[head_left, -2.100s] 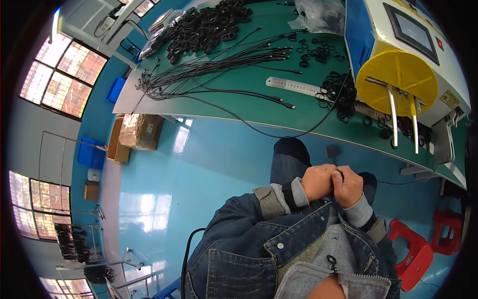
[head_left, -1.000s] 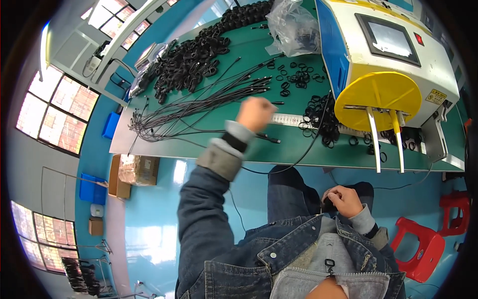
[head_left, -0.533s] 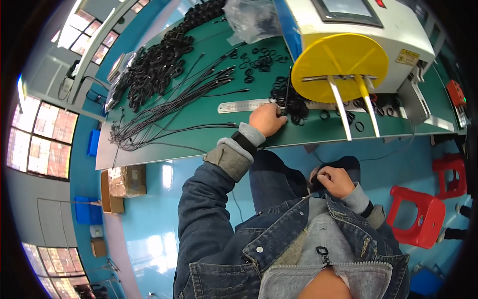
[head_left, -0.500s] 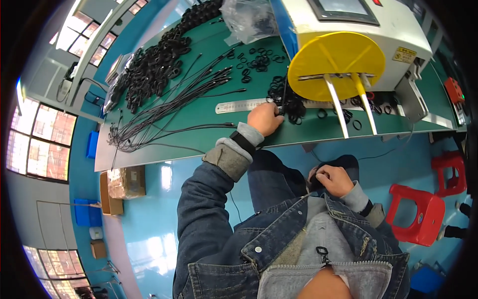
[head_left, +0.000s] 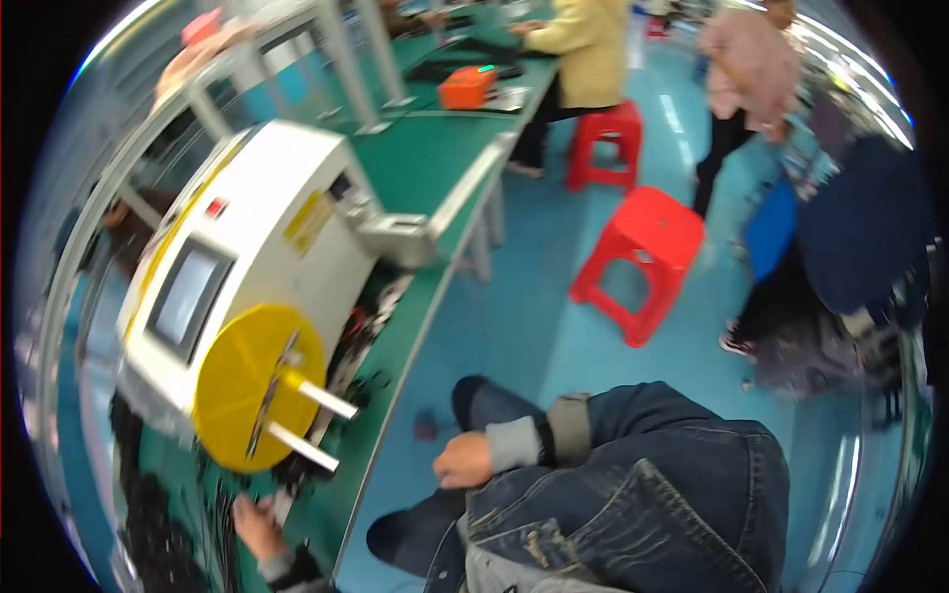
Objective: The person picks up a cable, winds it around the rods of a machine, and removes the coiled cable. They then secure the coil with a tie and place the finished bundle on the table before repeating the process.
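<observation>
My left hand (head_left: pixel 259 529) is at the lower left over the green table, beside the black cables (head_left: pixel 219 534) and below the yellow disc (head_left: pixel 252 395) of the white machine (head_left: pixel 267 212). Motion blurs its fingers, so their grip cannot be made out. Over my lap, just off the table edge, my right hand (head_left: pixel 463 461) is closed with curled fingers; whatever may be inside is hidden. Two white rods (head_left: pixel 301 447) stick out from the disc toward me. Small black rings (head_left: pixel 371 383) lie along the table beside the machine.
A heap of black parts (head_left: pixel 158 529) lies at the far left. An orange box (head_left: pixel 468 87) sits farther along the green table (head_left: pixel 405 153). Red stools (head_left: pixel 643 262) stand on the blue floor. A person in yellow (head_left: pixel 583 44) and one in pink (head_left: pixel 751 64) are beyond.
The view has swung to the right, so the machine and table now appear at the left, with stools and other people in sight. My right hand stays closed over my lap.
</observation>
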`<state>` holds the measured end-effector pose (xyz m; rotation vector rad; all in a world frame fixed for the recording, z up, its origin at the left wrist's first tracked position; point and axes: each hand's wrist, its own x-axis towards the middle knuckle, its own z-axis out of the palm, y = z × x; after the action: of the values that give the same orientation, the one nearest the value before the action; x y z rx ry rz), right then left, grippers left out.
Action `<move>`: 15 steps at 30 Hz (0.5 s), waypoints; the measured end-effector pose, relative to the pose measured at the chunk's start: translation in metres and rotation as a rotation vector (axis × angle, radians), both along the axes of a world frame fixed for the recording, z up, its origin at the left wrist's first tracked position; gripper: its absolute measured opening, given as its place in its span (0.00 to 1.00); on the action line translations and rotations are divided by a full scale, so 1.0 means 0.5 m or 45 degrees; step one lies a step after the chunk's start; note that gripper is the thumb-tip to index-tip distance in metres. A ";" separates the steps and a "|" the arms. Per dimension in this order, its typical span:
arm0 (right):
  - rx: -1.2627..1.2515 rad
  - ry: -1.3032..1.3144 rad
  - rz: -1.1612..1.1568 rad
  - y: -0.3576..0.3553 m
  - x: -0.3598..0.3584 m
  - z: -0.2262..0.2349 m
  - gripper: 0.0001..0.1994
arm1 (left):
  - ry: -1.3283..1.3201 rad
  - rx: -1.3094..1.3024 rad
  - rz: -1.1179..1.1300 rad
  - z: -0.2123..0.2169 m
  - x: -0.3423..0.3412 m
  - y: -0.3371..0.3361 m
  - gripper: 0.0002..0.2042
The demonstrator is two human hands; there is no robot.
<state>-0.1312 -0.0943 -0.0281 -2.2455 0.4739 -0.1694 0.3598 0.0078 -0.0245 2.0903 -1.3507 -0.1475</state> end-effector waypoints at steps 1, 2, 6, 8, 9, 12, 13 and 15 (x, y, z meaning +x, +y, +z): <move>0.026 0.003 -0.060 0.001 -0.016 0.008 0.12 | 0.032 -0.013 -0.105 0.088 -0.154 -0.031 0.15; 0.018 0.030 -0.152 -0.002 -0.043 0.002 0.12 | 1.127 -0.110 0.440 0.197 -0.264 -0.092 0.11; 0.024 0.094 -0.236 -0.011 -0.062 0.015 0.11 | 0.838 -0.221 0.068 0.158 -0.167 -0.123 0.15; 0.026 0.098 -0.284 -0.010 -0.061 0.030 0.10 | 0.600 -0.464 -0.008 0.150 -0.114 -0.124 0.13; 0.029 0.101 -0.319 -0.012 -0.063 0.040 0.10 | 0.614 -0.464 -0.033 0.204 -0.168 -0.124 0.13; -0.028 -0.060 -0.386 -0.026 -0.041 0.087 0.10 | -0.011 -0.300 0.060 0.353 -0.317 -0.064 0.16; -0.123 -0.333 -0.384 -0.033 -0.018 0.112 0.09 | 0.041 -0.336 0.121 0.385 -0.346 -0.033 0.14; -0.348 -0.788 -0.441 -0.046 0.004 0.156 0.11 | -0.183 -0.537 0.017 0.390 -0.336 -0.015 0.12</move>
<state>-0.1291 -0.1171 0.0499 -2.1967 0.5109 -1.1267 0.1919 0.0001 0.1707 1.7776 -1.3164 0.2767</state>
